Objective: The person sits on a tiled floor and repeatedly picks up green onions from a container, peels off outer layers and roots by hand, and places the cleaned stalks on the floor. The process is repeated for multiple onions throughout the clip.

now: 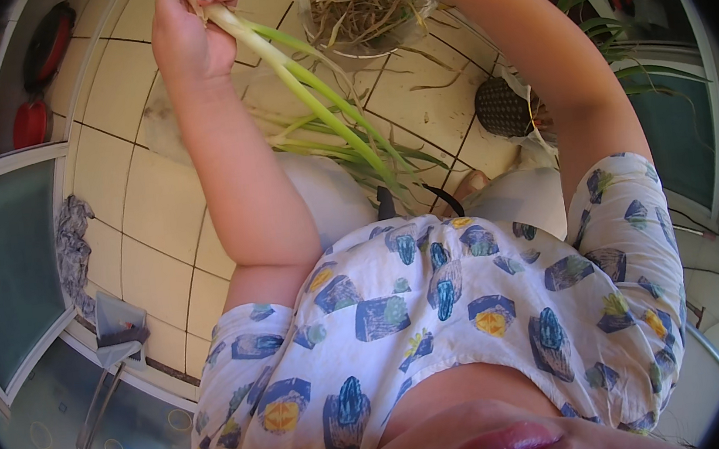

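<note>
My left hand [192, 41] grips a large green onion [281, 68] near its white root end, at the top of the view. The onion's long green leaves slant down to the right, towards my lap. Below it, more green onions [308, 141] lie in a loose bunch on the floor in front of me. My right arm [510, 31] reaches up and out past the top edge, so my right hand is out of view. Between the arms stands a container [367, 49] lined with clear plastic, heaped with dry, withered leaves [363, 7].
Dry leaf scraps lie on the tiled floor [153, 200]. To the right are a black dotted pot [502, 107] and a leafy plant [601, 21]. Along the left are a crumpled grey cloth [76, 251], a dustpan [119, 322] and a red object [30, 124].
</note>
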### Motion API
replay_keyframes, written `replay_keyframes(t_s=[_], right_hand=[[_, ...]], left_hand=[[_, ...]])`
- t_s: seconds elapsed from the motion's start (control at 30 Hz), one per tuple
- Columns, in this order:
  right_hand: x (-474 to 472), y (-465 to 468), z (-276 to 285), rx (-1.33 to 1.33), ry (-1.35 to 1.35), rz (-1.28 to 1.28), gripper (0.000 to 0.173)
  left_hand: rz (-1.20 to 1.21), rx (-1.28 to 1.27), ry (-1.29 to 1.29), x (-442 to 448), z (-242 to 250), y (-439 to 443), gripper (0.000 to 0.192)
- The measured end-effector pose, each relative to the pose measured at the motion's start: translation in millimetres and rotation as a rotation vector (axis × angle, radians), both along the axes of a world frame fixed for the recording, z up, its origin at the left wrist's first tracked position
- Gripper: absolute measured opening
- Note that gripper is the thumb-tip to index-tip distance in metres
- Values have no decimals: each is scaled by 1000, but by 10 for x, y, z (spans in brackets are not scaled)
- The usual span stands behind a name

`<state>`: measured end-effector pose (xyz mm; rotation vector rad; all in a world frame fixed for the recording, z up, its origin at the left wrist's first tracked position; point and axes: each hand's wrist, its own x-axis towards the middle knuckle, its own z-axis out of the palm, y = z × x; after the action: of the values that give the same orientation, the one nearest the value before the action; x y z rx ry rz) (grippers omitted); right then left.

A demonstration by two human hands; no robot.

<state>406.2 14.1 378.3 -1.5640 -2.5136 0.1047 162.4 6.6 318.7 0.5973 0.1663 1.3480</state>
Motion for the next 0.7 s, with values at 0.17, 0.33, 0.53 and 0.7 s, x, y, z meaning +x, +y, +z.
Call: replay_keyframes(t_s=[0.17,0.33,0.53,0.7], right_hand=[[174,304,-729,95,34,327,25],[-323,-556,-367,-929,759,42,39],[-276,-848,-495,-610,833,79,17],[-337,-759,-593,-380,684,28,15]], left_hand=[[12,34,-11,-23,-106,80,40],[137,-18,38,-7,-193,142,35],[103,130,-43,-217,-503,379,35],[131,37,-52,-92,-533,378,32]])
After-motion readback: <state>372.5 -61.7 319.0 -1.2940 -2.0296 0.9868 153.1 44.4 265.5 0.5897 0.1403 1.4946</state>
